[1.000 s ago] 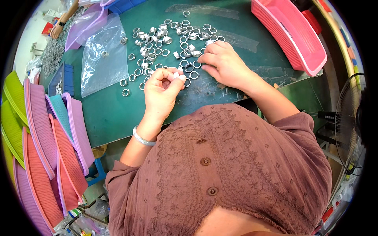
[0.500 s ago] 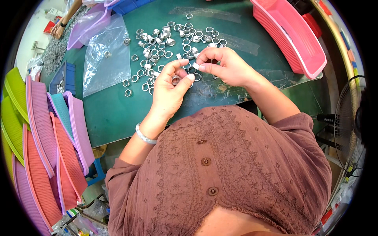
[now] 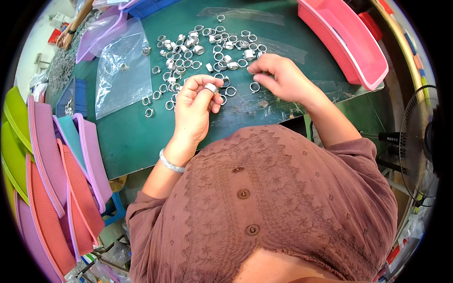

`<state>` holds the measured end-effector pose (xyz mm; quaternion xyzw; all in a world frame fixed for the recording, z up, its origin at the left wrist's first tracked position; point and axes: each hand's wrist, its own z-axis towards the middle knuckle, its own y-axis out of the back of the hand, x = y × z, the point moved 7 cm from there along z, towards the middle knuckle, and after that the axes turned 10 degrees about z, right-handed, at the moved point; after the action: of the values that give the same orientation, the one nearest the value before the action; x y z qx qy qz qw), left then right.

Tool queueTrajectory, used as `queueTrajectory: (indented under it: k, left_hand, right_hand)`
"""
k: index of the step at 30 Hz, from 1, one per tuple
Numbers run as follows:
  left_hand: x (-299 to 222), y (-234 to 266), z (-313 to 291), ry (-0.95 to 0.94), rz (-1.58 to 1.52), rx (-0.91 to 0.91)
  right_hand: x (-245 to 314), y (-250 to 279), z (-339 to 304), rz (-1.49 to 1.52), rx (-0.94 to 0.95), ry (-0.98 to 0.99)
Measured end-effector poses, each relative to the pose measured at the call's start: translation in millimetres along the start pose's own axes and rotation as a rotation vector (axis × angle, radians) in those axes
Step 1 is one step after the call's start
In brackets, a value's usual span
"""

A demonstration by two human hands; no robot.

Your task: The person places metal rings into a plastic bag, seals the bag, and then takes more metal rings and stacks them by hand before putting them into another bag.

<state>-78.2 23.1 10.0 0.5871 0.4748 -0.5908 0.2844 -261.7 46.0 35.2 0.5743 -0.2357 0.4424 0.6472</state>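
My left hand (image 3: 192,108) is closed around a silver metal ring clamp (image 3: 212,87), which it holds up between thumb and forefinger above the near side of the pile. My right hand (image 3: 284,80) hovers over the table to the right, its fingers bent with a gap between thumb and forefinger, and I see nothing in them. Just below its fingertips lies one loose ring clamp (image 3: 255,87). Several more ring clamps (image 3: 196,64) are scattered beyond both hands, some standing on edge, some flat.
A green table (image 3: 127,151) carries a clear plastic bag (image 3: 123,80) left of the pile. At right stands a pink basket (image 3: 337,49). Coloured baskets (image 3: 47,155) are stacked at left, near a blue bin (image 3: 79,96). Another person's arm (image 3: 78,21) shows far left; a fan (image 3: 419,141) stands right.
My hands have moved apart; the right has gone right, away from the left. The small piece in its fingers no longer shows. A ring clamp now sits raised in my left thumb and forefinger.
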Motion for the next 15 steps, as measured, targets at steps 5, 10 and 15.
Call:
queueTrajectory:
  k: [5, 10, 15]
  left_hand:
    - [13.4, -0.5, -0.2, 0.210, -0.156, 0.094]
    - [19.1, -4.9, -5.7, 0.308, -0.202, 0.131]
    - [26.5, -2.4, -3.3, 0.312, -0.319, 0.222]
  right_hand:
    - [2.6, -11.2, -13.3, -0.293, 0.079, -0.017]
    - [10.4, -14.0, -16.8, -0.277, -0.009, 0.087]
    - [18.1, -15.2, -14.4, 0.172, -0.080, 0.017]
